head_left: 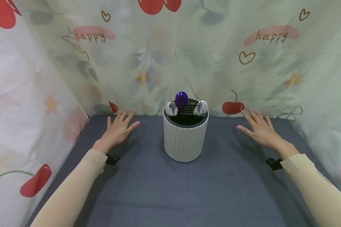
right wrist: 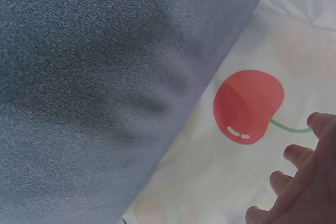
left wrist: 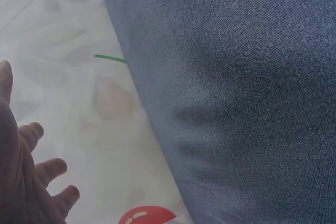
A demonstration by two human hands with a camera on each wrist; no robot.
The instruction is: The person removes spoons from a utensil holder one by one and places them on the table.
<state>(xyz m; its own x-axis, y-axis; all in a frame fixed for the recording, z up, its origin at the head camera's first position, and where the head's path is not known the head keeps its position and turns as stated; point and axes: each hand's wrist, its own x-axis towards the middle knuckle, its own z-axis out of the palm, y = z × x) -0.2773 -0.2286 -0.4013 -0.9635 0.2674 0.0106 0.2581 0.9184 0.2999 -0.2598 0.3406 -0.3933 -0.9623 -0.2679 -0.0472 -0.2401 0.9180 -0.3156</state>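
A white ribbed holder (head_left: pixel 184 142) with a dark inside stands upright on the table, between my two hands. Out of its top show a purple rounded spoon-like head (head_left: pixel 181 100) and two shiny silver ones, the left silver head (head_left: pixel 171 109) and the right silver head (head_left: pixel 200 108). To the left of the holder, my left hand (head_left: pixel 116 130) is held over the table with fingers spread, touching nothing. On the other side my right hand (head_left: pixel 260 129) is spread in the same way and holds nothing. Both wrist views show fingers apart from any object.
Dark grey-blue cloth (head_left: pixel 184 192) covers the table. Behind it hangs a pale curtain (head_left: pixel 176 63) printed with cherries, flowers and the word happy, and more of this fabric closes off both sides. A thin looped cord (head_left: pixel 291 113) lies at the back right corner.
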